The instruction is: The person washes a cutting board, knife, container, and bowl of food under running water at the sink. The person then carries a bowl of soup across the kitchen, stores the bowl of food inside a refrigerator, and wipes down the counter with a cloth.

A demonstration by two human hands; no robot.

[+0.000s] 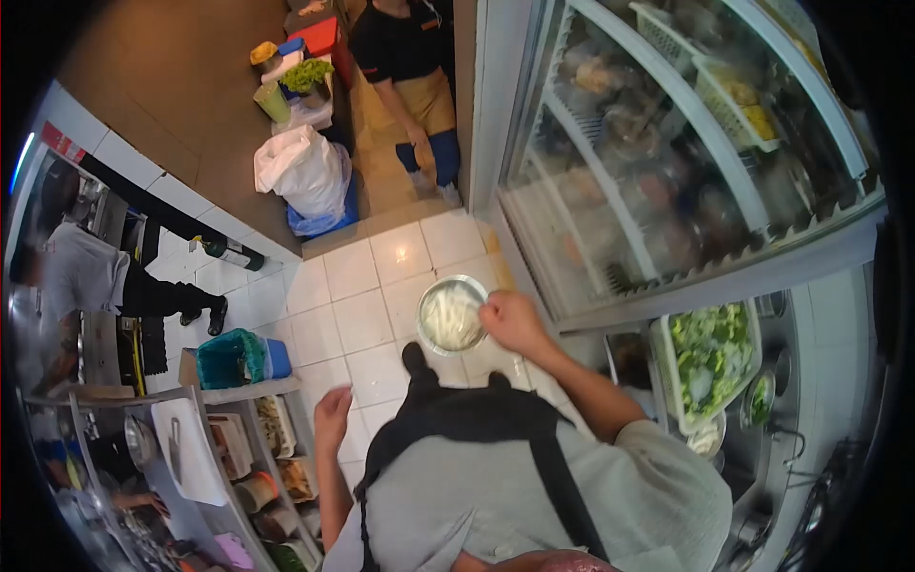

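Observation:
My right hand point(513, 324) is closed on the rim of a round metal bowl point(422, 322), held out in front of me above the tiled floor. Something white and lumpy fills much of the bowl; its kind is not clear. My left hand point(332, 418) hangs at my left side, apart from the bowl. Its fingers are loosely curled and nothing shows in them.
To the right stand a glass-door fridge point(610, 172) and a tray of cut greens point(710, 357). A shelf unit with a white cutting board point(186, 448) and a lined bin point(229, 360) are on the left. One person point(405, 57) stands ahead, another point(86, 272) at left.

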